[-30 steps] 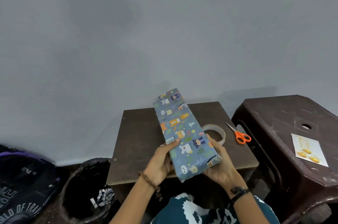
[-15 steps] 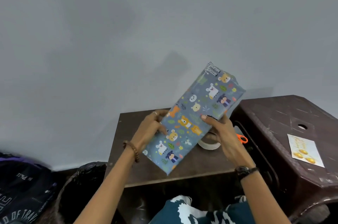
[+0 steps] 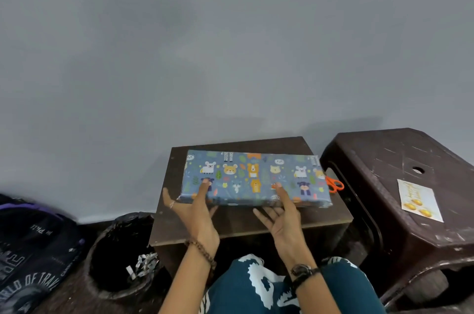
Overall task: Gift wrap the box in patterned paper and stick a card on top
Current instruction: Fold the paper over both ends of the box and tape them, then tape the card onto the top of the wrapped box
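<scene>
The box [image 3: 254, 176], wrapped in blue paper printed with cartoon animals, lies flat and lengthwise across the small brown table [image 3: 246, 224]. My left hand [image 3: 198, 216] is at its front left edge, palm up with fingers spread, one fingertip resting on the top. At the front middle, my right hand [image 3: 282, 221] is posed the same way, with one fingertip on the paper. Neither hand is closed around the box. The white card [image 3: 420, 201] with gold print lies on the dark plastic stool [image 3: 400, 160] to the right.
Orange-handled scissors [image 3: 335, 184] stick out from behind the box's right end. A bin [image 3: 112, 283] with a black liner and paper scraps stands left of the table, and a dark printed bag [image 3: 28, 249] lies further left. A grey wall rises behind.
The box was held up and turned in both hands; now it lies flat on the table, long side left to right. Both hands have opened and rest at its front edge.
</scene>
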Demonstrator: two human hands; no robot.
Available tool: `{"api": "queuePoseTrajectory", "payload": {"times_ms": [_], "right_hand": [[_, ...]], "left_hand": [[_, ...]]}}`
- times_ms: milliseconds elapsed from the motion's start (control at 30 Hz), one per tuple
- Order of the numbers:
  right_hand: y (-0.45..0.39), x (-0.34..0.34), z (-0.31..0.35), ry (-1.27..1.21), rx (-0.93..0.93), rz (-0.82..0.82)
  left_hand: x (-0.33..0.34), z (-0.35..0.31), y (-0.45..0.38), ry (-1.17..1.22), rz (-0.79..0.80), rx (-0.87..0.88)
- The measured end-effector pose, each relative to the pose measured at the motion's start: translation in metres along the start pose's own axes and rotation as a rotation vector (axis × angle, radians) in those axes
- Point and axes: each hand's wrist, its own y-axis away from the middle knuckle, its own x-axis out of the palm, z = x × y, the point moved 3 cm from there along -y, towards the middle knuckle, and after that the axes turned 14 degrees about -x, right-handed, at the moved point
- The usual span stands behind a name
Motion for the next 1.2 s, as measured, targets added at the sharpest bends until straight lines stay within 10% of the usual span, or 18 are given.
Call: {"api": "queuePoseTrajectory", "payload": {"times_ms": [433, 933, 1067, 1200], "right_hand": [[0.027, -0.012, -0.007, 0.477, -0.186, -0.102], [-0.022, -0.002, 0.030, 1.047, -0.225, -0.090], [-0.010, 0.008, 0.051, 1.283, -0.466, 0.001], [0.000, 0.003, 0.094, 1.234, -0.567, 0.073]], "left_hand": [[-0.076, -0.015, -0.025, -0.039, -0.511, 0.028], [-0.031, -0.024, -0.046, -0.910, -0.482, 0.348], [0.029, 0.003, -0.001, -1.137, -0.086, 0.734], [0.105, 0.061, 0.056, -1.156, 0.468, 0.487]]}}
